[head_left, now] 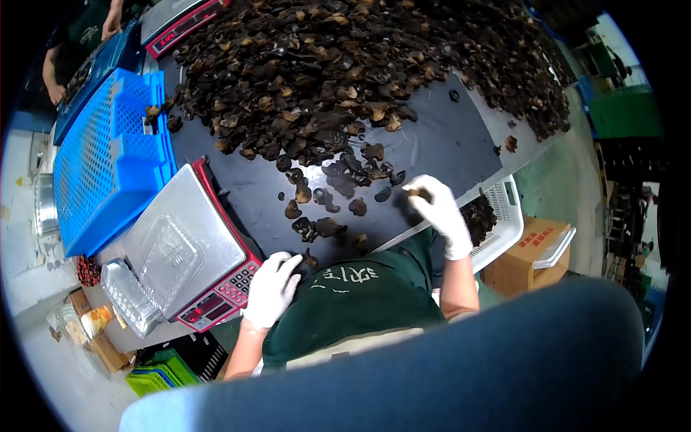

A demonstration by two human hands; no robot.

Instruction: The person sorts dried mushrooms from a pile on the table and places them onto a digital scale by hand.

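Observation:
A large heap of dark brown, fungus-like pieces [309, 79] covers the far part of the dark table [446, 144], with loose pieces [329, 227] scattered nearer me. My left hand [273, 290], in a white glove, rests at the near table edge beside the scale, its fingers spread beside a small dark piece [310, 258]. In its white glove, my right hand [437, 209] is raised over the near right edge, fingers pinched on a brownish piece [416, 193]. Below and right of it, a white basket [512, 216] holds more dark pieces.
A red-edged scale [180, 245] bears a clear plastic tray. Blue crates [108, 158] stand at the left, clear containers [129, 295] below them. Another scale [173, 21] and a person's hands [56, 93] are at the upper left. A cardboard box [522, 259] stands beyond the basket.

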